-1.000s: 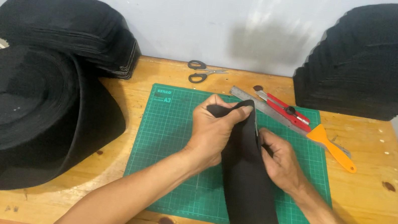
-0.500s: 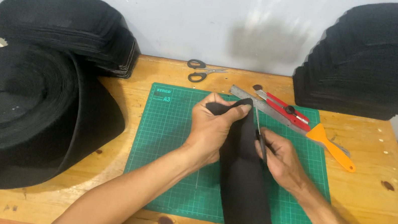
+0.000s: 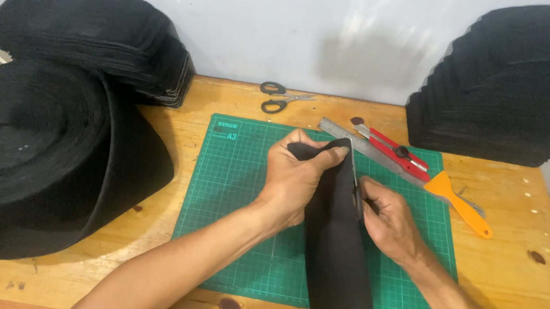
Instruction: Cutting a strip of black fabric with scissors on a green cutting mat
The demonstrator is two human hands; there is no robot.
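Left hand [image 3: 293,181] grip clenched on the top end of the black felt strip [image 3: 336,253], thumb and fingers pinching it above the green cutting mat [image 3: 234,198]. Right hand [image 3: 389,221] grip pinches the strip's right edge just below that. Rest of strip trails down toward the bench [image 3: 539,278] front edge.
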